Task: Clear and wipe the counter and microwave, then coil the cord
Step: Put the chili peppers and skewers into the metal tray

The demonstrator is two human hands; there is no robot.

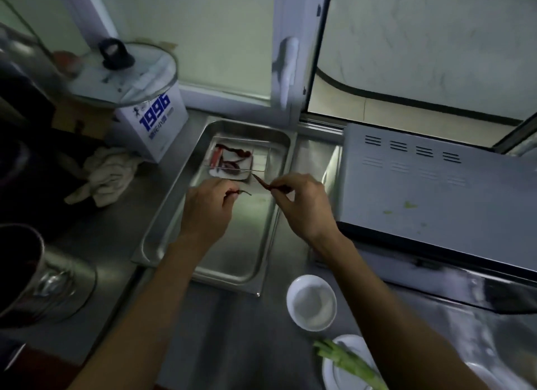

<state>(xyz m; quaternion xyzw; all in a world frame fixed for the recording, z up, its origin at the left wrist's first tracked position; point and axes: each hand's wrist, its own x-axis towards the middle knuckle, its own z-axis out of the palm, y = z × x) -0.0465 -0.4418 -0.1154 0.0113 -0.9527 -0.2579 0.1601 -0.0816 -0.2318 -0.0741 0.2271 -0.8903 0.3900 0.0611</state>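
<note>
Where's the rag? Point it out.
In the head view the rag lies crumpled on the counter at left, between the white box and the steel tray, left of the left hand.

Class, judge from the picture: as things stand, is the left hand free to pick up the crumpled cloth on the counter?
Probably not yet. The path to the cloth looks open, left of the steel tray, but the left hand is pinching a dried chili and would need to drop it first.
</note>
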